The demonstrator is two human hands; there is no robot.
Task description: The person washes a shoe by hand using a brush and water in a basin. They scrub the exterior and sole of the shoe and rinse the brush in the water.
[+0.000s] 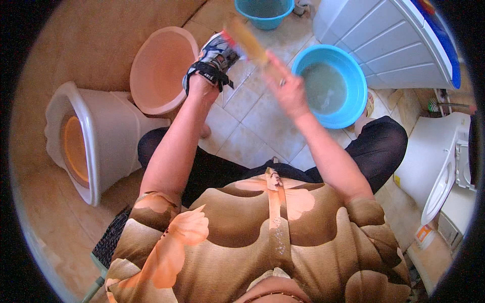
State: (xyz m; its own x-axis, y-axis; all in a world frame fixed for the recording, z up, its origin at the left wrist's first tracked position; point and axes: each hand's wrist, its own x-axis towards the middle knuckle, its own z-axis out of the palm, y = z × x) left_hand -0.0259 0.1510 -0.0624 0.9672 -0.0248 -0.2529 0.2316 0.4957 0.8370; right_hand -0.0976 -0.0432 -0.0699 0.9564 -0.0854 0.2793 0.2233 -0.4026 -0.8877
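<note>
My left hand [204,87] is inside or under a grey and white sports shoe [218,49] with a black strap, holding it up over the tiled floor; the fingers are mostly hidden by the shoe. In my right hand [288,89] is a brush with a wooden back [246,38], blurred by motion. Its head is beside the shoe's right side, where a blurred red and white patch shows. A blue basin [362,87] with cloudy water stands right of my right hand. Behind the shoe, at the left, is a pink basin [136,72].
Another blue basin [269,22] with water stands at the top. At the left is a white pedestal sink [113,128]. A ribbed white appliance [375,45] stands at the upper right, with a toilet [428,151] below it. A broom or dustpan [110,235] lies at lower left.
</note>
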